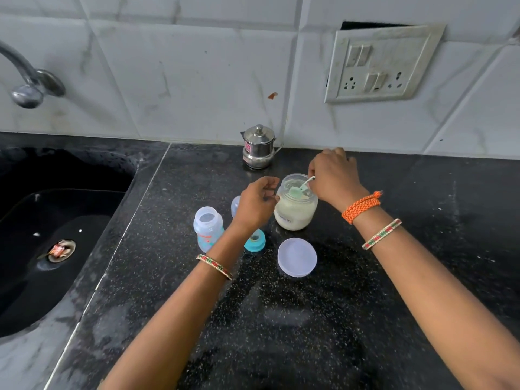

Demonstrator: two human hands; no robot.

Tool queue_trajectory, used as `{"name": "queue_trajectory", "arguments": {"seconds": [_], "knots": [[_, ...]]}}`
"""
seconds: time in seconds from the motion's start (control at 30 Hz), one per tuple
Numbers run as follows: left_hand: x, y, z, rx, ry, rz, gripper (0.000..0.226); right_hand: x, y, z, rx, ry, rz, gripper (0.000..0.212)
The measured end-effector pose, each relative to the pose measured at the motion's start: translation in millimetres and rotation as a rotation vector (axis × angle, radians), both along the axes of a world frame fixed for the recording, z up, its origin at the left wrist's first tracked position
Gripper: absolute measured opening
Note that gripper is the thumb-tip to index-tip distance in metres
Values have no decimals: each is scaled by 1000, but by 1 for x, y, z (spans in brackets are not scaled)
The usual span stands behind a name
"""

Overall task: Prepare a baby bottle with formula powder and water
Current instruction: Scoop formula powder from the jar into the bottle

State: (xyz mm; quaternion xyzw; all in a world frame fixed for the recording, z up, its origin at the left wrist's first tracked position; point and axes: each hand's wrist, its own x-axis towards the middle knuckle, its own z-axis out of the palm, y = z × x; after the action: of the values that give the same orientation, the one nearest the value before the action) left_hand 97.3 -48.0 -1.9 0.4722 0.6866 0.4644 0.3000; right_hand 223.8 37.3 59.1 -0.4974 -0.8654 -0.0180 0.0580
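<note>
A clear jar (295,211) of pale formula powder stands open on the black counter (309,319). My right hand (334,175) pinches the handle of a light green scoop (302,187) whose bowl is inside the jar's mouth. My left hand (257,202) hovers just left of the jar with fingers loosely curled, touching or nearly touching its rim. An open baby bottle (207,228) stands left of my left wrist. Its teal collar with the nipple (255,241) lies below that hand. A clear bottle cap (235,206) is partly hidden behind the hand.
The jar's round lid (297,257) lies flat in front of the jar. A small steel pot with a lid (258,147) stands by the tiled wall. A black sink (53,235) and a tap (26,80) are at the left. A switch plate (382,63) is on the wall.
</note>
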Motion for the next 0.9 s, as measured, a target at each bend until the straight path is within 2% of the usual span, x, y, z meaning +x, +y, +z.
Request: {"name": "queue_trajectory", "arguments": {"seconds": [0.17, 0.37, 0.5, 0.63, 0.8, 0.9], "knots": [[0, -1, -3, 0, -9, -13, 38, -3, -1, 2, -60, -66, 30, 18], [-2, -3, -10, 7, -94, -24, 38, -6, 2, 4, -287, 21, 19, 15], [-4, -4, -12, 2, -119, -31, 42, -2, 7, 1, -366, 84, -47, 12], [-5, -4, -14, 3, -113, -18, 45, 8, 10, 3, -468, 201, -130, 42], [-5, -7, -13, 31, -119, 1, 45, 21, 9, 8, -529, 367, -191, 26], [-7, -9, -10, 52, -114, 11, 44, 27, 6, 7, -488, 430, -174, 26]]}}
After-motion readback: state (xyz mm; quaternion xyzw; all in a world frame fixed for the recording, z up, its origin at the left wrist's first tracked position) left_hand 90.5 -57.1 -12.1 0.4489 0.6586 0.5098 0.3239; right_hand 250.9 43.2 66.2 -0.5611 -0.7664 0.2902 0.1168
